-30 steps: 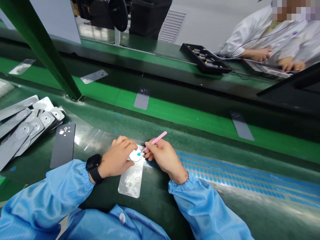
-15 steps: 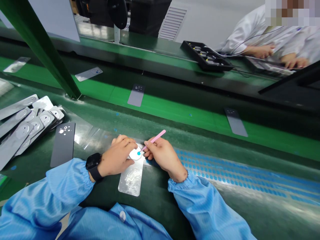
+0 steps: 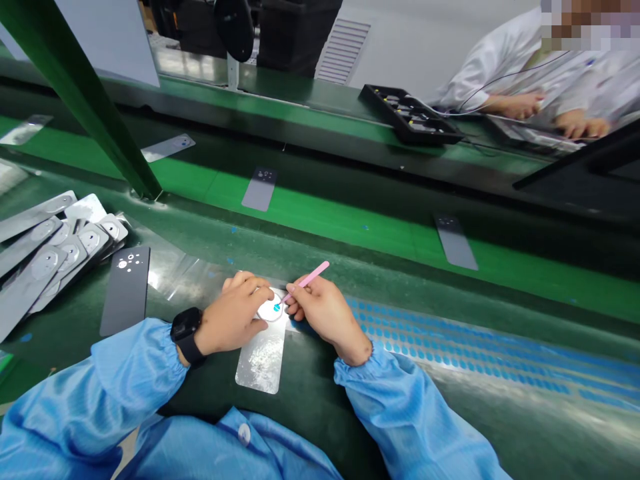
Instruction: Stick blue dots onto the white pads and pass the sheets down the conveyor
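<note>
A silvery phone back cover (image 3: pixel 261 360) lies on the green bench in front of me, its white round camera area (image 3: pixel 267 310) at the far end. My left hand (image 3: pixel 236 312) grips the cover's upper left side, fingers bent over the camera area and thumb on its near side. In my right hand (image 3: pixel 317 300) is a pair of pink tweezers (image 3: pixel 310 275), pinched between thumb and fingers. The tweezers' tip reaches a small blue round sticker (image 3: pixel 277 308) on the camera area. Whether the tip grips the sticker is too small to tell.
At left lie a pile of back covers (image 3: pixel 55 253) and one dark cover (image 3: pixel 125 293). A sheet of blue round stickers (image 3: pixel 450 347) stretches right. Beyond runs a green conveyor belt (image 3: pixel 320 207) carrying several covers. A green post (image 3: pixel 90 100) rises at left; a co-worker's hands (image 3: pixel 583 125) are opposite.
The covers on the conveyor belt have shifted left. My hands have barely moved; the tweezers' tip remains at the blue sticker, which now shows a pale line across it.
</note>
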Demonstrator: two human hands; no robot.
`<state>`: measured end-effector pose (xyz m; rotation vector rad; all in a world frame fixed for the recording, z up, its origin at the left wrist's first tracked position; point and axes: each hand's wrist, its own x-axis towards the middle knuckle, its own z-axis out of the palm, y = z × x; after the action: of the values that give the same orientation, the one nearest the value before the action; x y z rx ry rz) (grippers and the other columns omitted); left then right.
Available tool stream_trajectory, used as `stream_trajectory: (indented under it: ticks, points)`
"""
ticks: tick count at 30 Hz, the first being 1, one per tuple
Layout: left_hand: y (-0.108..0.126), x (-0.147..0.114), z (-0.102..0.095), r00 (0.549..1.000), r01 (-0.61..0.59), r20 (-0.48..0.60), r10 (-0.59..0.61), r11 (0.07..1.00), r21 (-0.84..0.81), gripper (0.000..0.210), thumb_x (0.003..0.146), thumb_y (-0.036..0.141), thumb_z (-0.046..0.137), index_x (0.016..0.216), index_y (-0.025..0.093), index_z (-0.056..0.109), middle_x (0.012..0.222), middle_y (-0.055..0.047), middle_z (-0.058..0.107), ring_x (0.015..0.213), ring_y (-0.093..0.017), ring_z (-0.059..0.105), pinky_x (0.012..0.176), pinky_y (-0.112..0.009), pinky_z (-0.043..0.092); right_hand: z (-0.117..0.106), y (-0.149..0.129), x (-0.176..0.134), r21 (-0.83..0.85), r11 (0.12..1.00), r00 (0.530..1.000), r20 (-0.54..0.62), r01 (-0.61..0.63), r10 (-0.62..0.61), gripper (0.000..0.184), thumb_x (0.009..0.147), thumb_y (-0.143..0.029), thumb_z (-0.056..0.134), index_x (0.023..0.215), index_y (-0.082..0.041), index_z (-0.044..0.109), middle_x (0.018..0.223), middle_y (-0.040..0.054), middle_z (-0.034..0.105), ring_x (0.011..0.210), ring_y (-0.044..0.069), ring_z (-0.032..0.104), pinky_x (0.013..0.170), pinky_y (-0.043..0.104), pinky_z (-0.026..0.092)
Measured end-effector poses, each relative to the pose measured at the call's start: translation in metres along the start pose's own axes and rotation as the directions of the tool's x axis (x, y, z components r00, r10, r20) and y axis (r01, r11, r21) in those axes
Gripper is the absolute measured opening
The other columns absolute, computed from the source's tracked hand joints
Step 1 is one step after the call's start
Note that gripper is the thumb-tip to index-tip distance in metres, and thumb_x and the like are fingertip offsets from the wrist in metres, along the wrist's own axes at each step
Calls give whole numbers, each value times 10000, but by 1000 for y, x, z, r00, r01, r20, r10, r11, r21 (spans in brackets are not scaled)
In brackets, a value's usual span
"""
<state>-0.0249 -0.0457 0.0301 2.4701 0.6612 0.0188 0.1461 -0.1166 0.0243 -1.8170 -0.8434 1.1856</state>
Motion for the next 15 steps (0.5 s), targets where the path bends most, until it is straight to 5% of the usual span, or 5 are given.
stream_trajectory:
  ticks: [15]
  points:
    - [-1,-7,3,991,-124,-15,130,970,207,275,827,199,617,1089,274,652,1287,-89,522,1191,-334,374,923,-521,349,3,3,-1,2,999,999,-20,33,-33,130,824,-253,572,709,-193,563,612,11,659,473,136,609,423,222,484]
